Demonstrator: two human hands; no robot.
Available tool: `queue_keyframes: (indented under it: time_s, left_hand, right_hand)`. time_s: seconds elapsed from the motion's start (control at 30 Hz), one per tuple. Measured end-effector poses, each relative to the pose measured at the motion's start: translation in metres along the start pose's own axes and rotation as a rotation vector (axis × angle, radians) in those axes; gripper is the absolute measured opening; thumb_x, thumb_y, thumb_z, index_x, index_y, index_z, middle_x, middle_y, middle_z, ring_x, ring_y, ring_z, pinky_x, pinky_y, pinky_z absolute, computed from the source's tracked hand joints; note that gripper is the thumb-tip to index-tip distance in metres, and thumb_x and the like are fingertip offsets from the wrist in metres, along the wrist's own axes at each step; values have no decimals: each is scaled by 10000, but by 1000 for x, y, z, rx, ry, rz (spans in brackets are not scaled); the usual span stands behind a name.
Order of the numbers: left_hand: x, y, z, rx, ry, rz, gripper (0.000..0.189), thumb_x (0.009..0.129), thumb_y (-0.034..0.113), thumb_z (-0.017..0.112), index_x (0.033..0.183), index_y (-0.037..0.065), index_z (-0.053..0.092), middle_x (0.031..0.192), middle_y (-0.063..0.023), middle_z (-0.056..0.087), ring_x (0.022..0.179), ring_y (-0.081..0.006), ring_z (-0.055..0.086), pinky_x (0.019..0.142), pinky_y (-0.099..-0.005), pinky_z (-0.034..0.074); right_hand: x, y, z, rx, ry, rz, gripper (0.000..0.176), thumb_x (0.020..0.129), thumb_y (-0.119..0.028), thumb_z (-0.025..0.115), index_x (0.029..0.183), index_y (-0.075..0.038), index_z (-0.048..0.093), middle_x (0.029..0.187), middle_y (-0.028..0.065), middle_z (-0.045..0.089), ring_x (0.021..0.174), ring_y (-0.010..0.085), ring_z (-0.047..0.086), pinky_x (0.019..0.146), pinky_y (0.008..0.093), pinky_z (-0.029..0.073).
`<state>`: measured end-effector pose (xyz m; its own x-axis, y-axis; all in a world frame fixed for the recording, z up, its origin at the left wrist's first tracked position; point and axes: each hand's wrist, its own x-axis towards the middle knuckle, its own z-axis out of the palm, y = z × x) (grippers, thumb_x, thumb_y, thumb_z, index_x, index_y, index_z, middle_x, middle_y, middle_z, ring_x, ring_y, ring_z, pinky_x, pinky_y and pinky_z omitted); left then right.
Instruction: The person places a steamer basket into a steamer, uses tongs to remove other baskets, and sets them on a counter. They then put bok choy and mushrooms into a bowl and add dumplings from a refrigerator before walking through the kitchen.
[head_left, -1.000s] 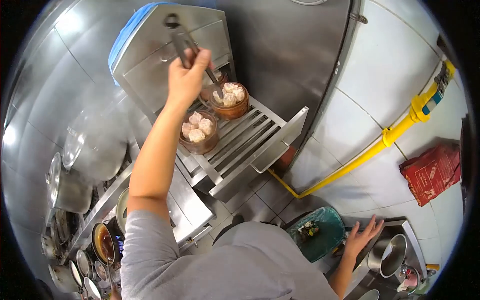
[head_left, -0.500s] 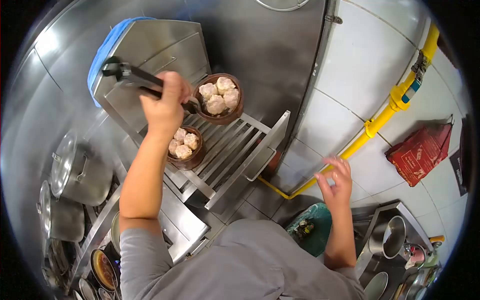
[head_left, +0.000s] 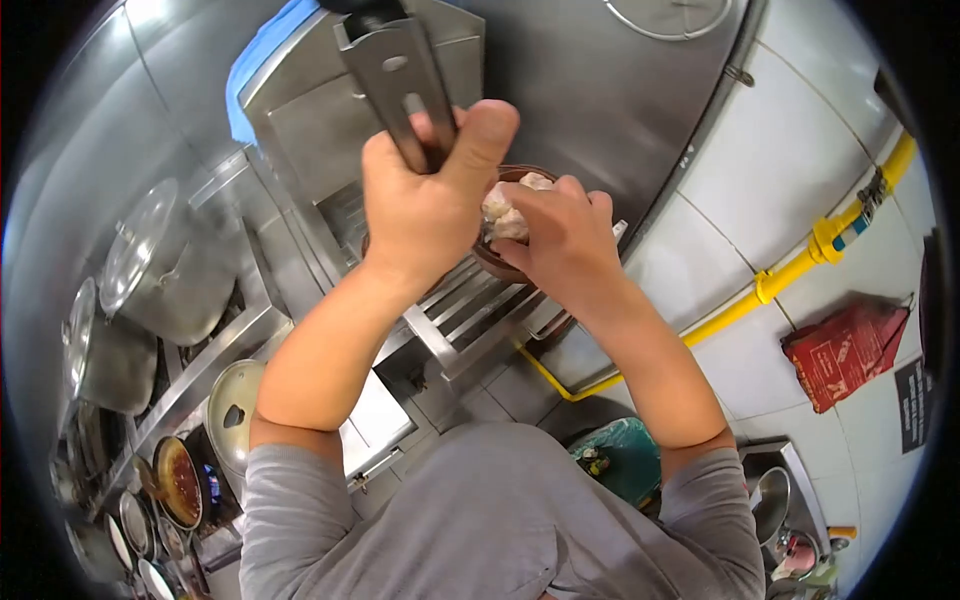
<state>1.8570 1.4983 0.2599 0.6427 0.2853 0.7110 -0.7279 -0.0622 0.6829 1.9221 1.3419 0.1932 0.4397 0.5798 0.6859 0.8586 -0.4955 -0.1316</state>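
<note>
My left hand [head_left: 425, 205] is wrapped round a pair of metal tongs [head_left: 395, 85] with a black end, above the pulled-out steamer drawer. Their tips are hidden behind the hand, right beside a brown bowl [head_left: 497, 264] of pale, pleated dumplings [head_left: 507, 225]. My right hand [head_left: 572, 235] reaches over the bowl's right side, thumb and fingers closed about a dumpling at its edge. The fingertips are partly hidden. A second bowl is almost wholly covered by my left hand and wrist.
Under the bowl runs the drawer's slatted metal rack [head_left: 470, 300]. Lidded steel pots [head_left: 180, 270] and a pan of brown liquid [head_left: 180, 480] stand at left. A yellow pipe [head_left: 790, 275] crosses the tiled wall, and a green-lined bin [head_left: 625, 460] sits below.
My right hand has moved from the right, in front of the tiled wall, to the dumplings in the bowl. My left hand has shifted right with the tongs, and the view has turned slightly.
</note>
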Motion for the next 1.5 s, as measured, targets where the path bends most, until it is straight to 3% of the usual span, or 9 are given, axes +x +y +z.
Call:
queue_keyframes:
  time_s: [0.4,0.5,0.6,0.67,0.83,0.93,1.0,1.27,1.5]
  left_hand:
    - [-3,-15,-2,44,-27,-60,552,996,517,713,747,44,579,590,4,477,537,-136,483,502,-305,358]
    - [-3,-24,-2,79,-35,-65,553,992,516,718,758,33,584,582,4,466,538,-138,486,498,-305,356]
    - [-2,-36,-4,96,-27,-112,547,1001,496,718,747,30,585,580,-3,490,538,-136,493,497,-306,359]
    - [-5,-51,-11,134,-37,-187,530,1012,476,714,756,29,594,598,-16,533,542,-130,501,500,-305,363]
    - [-16,-70,-33,229,2,-288,368,1074,212,582,757,25,600,687,-51,627,669,-145,581,638,-326,452]
    - [-16,-51,-83,86,157,-22,559,1059,599,514,844,86,573,718,-44,544,691,-190,494,692,-378,437]
    - [-20,-25,-121,-138,217,30,640,1030,709,456,794,117,520,665,4,437,708,-200,443,767,-407,397]
    - [-103,-18,-176,-59,229,-201,582,1071,640,462,825,114,509,659,-5,448,645,-192,426,743,-378,381]
    - [-94,1,-172,44,387,109,571,1026,669,532,957,103,562,778,-25,509,818,-241,502,887,-457,430]
  right_hand:
    - [6,-6,4,-94,-276,267,573,834,-184,817,1357,-81,608,1172,88,734,1180,291,607,970,515,394]
    - [-5,5,13,-131,-241,216,727,805,-198,854,1472,-138,570,1131,45,727,1099,251,586,925,454,384]
    - [-13,6,7,-85,-307,246,771,809,-322,854,1479,-87,555,1307,98,695,1274,297,538,1017,524,378]
    - [-25,10,0,-163,120,53,880,810,-440,841,1537,-76,502,1458,111,597,1332,332,493,1056,530,364]
    - [-83,33,-6,-139,362,41,783,916,-601,712,1468,-61,580,1534,170,513,1370,384,474,1121,520,339]
    - [-143,40,17,-75,340,213,737,985,-608,623,1443,-31,601,1555,222,489,1371,430,482,1137,541,354]
    - [-173,40,36,-91,85,174,750,1033,-589,550,1485,8,546,1614,270,408,1421,490,447,1163,591,357]
    - [-206,37,111,44,153,74,940,1056,-633,452,1631,74,221,1656,386,233,1517,626,220,1217,672,254]
    - [-220,47,131,-13,181,52,1039,1018,-705,468,1638,72,163,1652,365,234,1529,611,200,1223,670,248]
